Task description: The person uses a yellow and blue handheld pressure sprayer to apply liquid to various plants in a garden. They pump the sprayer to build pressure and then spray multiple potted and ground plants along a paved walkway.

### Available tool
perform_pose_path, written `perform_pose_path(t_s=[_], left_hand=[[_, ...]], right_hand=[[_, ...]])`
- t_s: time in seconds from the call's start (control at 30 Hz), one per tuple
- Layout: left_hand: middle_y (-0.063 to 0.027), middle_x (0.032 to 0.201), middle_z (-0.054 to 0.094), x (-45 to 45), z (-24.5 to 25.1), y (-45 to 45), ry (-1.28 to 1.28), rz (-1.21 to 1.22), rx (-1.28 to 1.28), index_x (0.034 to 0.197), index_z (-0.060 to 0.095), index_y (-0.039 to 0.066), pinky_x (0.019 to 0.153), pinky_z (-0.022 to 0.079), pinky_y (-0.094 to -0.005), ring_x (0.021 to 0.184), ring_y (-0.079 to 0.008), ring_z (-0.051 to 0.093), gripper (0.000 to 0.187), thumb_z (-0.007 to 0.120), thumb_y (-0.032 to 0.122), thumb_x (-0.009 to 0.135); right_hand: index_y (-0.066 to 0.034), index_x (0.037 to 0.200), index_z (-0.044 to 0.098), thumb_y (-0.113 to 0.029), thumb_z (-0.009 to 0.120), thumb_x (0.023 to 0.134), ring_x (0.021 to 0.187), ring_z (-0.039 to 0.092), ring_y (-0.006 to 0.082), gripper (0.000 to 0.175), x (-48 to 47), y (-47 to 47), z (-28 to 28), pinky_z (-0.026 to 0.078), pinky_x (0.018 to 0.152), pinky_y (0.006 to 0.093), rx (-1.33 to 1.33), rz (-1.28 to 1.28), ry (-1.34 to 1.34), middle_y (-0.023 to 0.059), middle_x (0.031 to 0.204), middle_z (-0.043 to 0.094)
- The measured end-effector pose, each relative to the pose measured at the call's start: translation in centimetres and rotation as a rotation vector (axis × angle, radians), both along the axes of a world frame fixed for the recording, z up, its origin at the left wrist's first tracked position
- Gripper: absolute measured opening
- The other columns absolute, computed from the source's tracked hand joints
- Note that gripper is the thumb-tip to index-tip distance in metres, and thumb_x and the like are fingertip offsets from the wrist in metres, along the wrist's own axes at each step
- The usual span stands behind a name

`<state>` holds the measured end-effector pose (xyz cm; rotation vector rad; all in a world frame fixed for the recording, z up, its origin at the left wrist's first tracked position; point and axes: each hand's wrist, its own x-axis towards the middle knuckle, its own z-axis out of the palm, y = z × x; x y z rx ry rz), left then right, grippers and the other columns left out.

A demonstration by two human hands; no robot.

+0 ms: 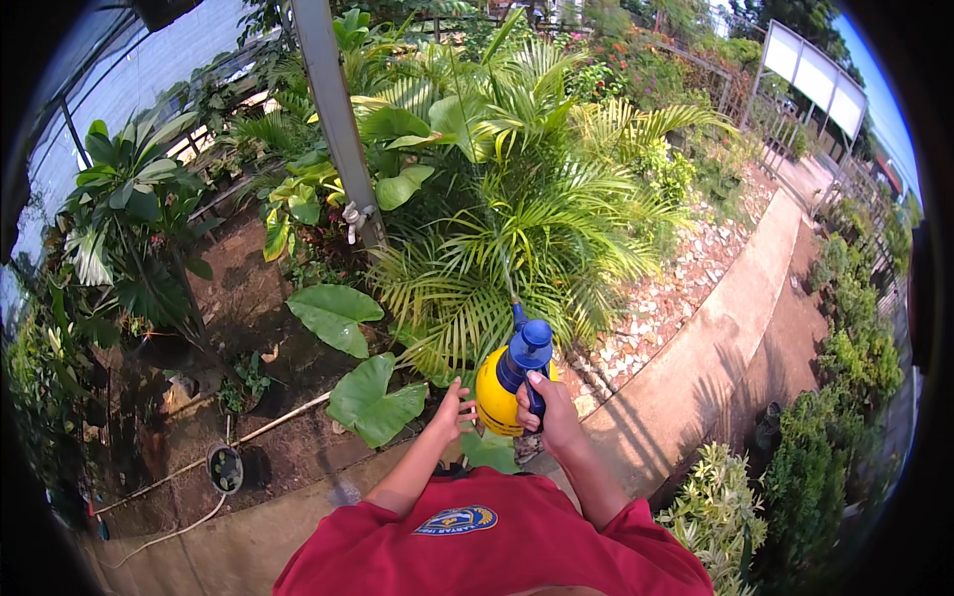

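My right hand is closed round the dark blue handle of a yellow pump sprayer, its thumb at the top of the grip. The sprayer has a blue pump knob, and its nozzle points away from me at a palm with long green fronds. A thin jet of water leaves the nozzle towards the leaves. To the left of the yellow tank, my left hand has its fingers apart and holds nothing; whether a fingertip touches the tank, I cannot tell. Broad green leaves spread left of that hand.
A metal post with a white pipe fitting rises left of the palm. White stones border a curving concrete path on the right, with shrubs beyond. A black pot and a thin pipe lie at lower left.
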<state>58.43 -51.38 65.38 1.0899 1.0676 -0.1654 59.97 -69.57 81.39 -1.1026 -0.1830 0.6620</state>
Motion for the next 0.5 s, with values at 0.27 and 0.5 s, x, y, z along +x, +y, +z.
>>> perform_pose_path(t_s=[0.27, 0.5], left_hand=[[-0.0057, 0.1, 0.067, 3.7, 8.0, 0.4, -0.731, -0.165, 0.009, 0.114, 0.064, 0.0, 0.083, 0.047, -0.0264, 0.09, -0.0129, 0.062, 0.045, 0.052, 0.042, 0.101], [-0.0018, 0.084, 0.063, 6.6, 16.2, 1.1, -0.664, -0.217, -0.159, 0.102, 0.066, 0.004, 0.06, 0.048, -0.0209, 0.063, -0.0083, 0.058, 0.044, 0.069, 0.047, 0.09]], right_hand=[[-0.0054, 0.074, 0.052, -0.037, 0.049, 0.099, 0.043, 0.04, 0.0083, 0.04, -1.7, 1.5, -1.7, 0.031, 0.044, 0.0241, -0.153, -0.039, -0.048, 0.0008, 0.053, 0.045], [-0.0052, 0.074, 0.052, -0.035, 0.049, 0.1, 0.045, 0.041, 0.0081, 0.04, -2.6, 3.9, -0.7, 0.031, 0.044, 0.0236, -0.109, -0.096, -0.086, 0.0005, 0.057, 0.046]])
